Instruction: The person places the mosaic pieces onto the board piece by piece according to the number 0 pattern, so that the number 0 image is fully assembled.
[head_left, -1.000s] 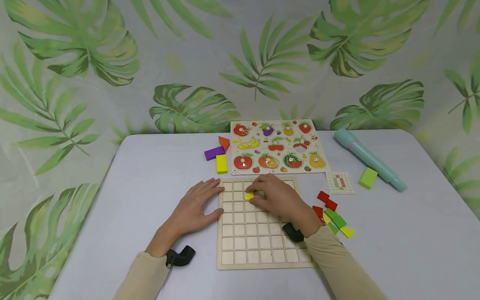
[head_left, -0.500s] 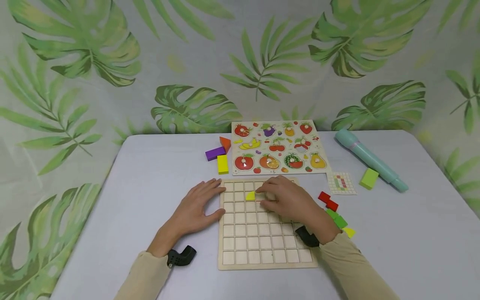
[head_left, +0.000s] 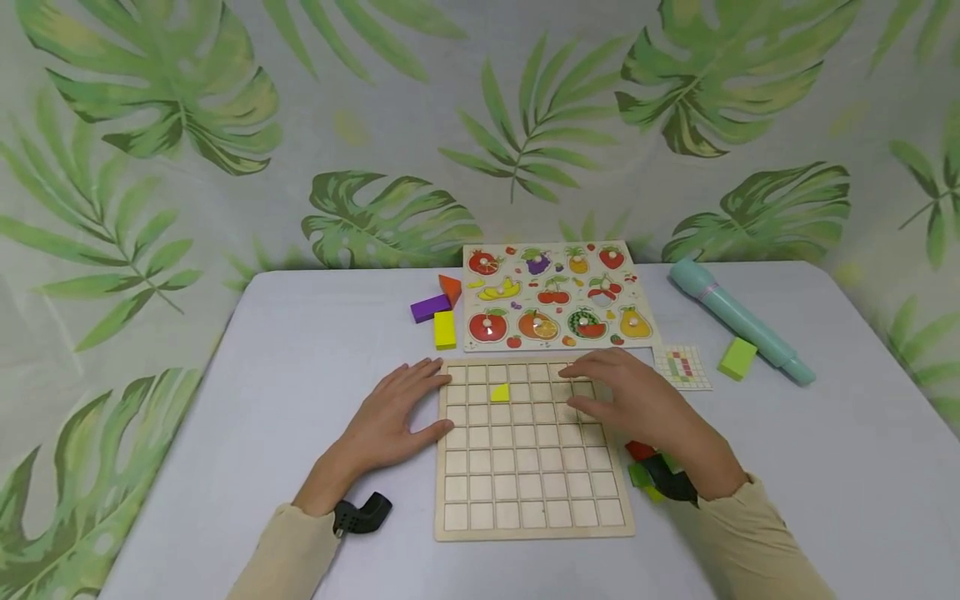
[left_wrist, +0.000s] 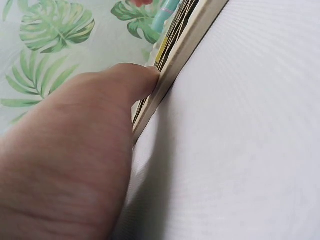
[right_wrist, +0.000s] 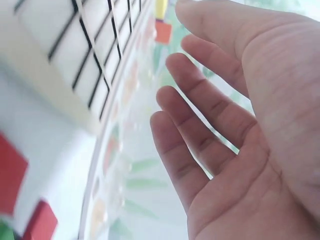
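A wooden grid board (head_left: 531,483) lies flat on the white table. One yellow quarter-round tile (head_left: 500,392) sits in a cell of its second row, third column. My left hand (head_left: 390,421) rests at the board's left edge, thumb and fingertips touching the rim, fingers fairly straight. Over the board's upper right part hovers my right hand (head_left: 637,400), its fingers loosely spread with nothing between them, as the right wrist view also shows. Beneath the right wrist lie red tiles (right_wrist: 41,220) and green tiles (head_left: 639,476), partly hidden by the wrist.
Behind the board lies a fruit knob puzzle (head_left: 555,292). Left of it are an orange triangular block (head_left: 450,288), a purple block (head_left: 430,308) and a yellow block (head_left: 445,330). A pattern card (head_left: 682,367), a green block (head_left: 737,357) and a teal toy microphone (head_left: 738,317) lie right.
My right hand has let go of the yellow tile, leaving it in the grid, and has moved right toward the loose tiles. The left hand stays at the board's edge.
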